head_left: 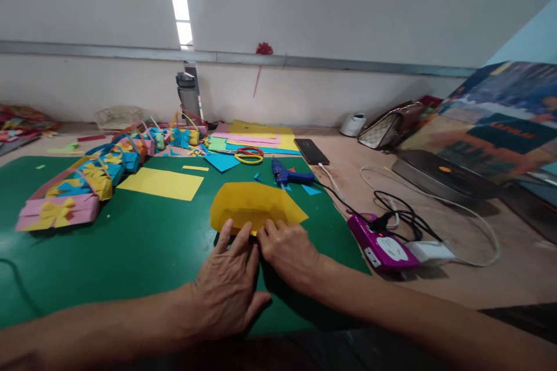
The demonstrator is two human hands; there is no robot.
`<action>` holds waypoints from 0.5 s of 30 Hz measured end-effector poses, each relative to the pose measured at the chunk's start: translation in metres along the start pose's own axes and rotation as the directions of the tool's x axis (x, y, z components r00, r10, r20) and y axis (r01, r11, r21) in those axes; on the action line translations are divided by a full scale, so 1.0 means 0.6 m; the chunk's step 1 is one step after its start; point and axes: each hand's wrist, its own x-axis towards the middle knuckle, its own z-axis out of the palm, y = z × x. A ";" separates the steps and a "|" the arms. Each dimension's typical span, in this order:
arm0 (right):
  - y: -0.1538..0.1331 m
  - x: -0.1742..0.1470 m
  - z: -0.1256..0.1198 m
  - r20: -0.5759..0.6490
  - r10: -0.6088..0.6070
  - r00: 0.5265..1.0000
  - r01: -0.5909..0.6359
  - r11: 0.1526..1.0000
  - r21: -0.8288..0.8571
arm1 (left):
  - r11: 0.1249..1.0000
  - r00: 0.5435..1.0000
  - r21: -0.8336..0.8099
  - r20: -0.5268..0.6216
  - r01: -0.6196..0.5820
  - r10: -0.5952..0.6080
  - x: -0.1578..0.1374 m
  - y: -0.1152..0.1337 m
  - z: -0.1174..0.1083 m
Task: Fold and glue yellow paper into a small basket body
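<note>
On the green mat [143, 255], toward its near edge, the deep yellow sheet [255, 200] lies just in front of my two hands, and its right end comes to a point. A darker band crosses its near part, but I cannot tell if this is a fold or only a shadow. My left hand [232, 278] has the fingers apart, their tips on the near edge of the sheet, and the thumb stands out to the side. My right hand [289, 252] has the fingers bent and close together at the same edge; whether they clamp the paper or only press it, I cannot tell.

In my judgement, I am pressing the paper here. To do it well, the left fingers should hold the sheet firmly, while the right ones press evenly and slowly, because paper slips easily and a crooked crease is difficult to remove.

The blue glue gun [289, 175] lies beyond the sheet, with a blue scrap [311, 190] near it, so I should be careful with its tip. The scissors [249, 155] rest farther away, and the pale yellow rectangle [161, 184] lies apart, at the left
</note>
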 end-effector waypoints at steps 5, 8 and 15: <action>0.007 -0.023 -0.007 -0.158 -0.079 0.984 0.082 0.997 0.007 | 1.000 1.000 -0.019 0.003 -0.003 0.003 -0.003 0.002 0.012; 0.046 -0.045 -0.036 -0.403 -0.103 0.910 0.133 0.990 0.046 | 1.000 0.999 -0.007 -0.042 0.001 -0.001 -0.006 0.002 0.019; 0.205 0.022 -0.075 0.034 0.490 0.871 -0.491 0.867 0.085 | 1.000 0.997 0.017 -0.071 0.001 0.001 -0.005 0.002 0.022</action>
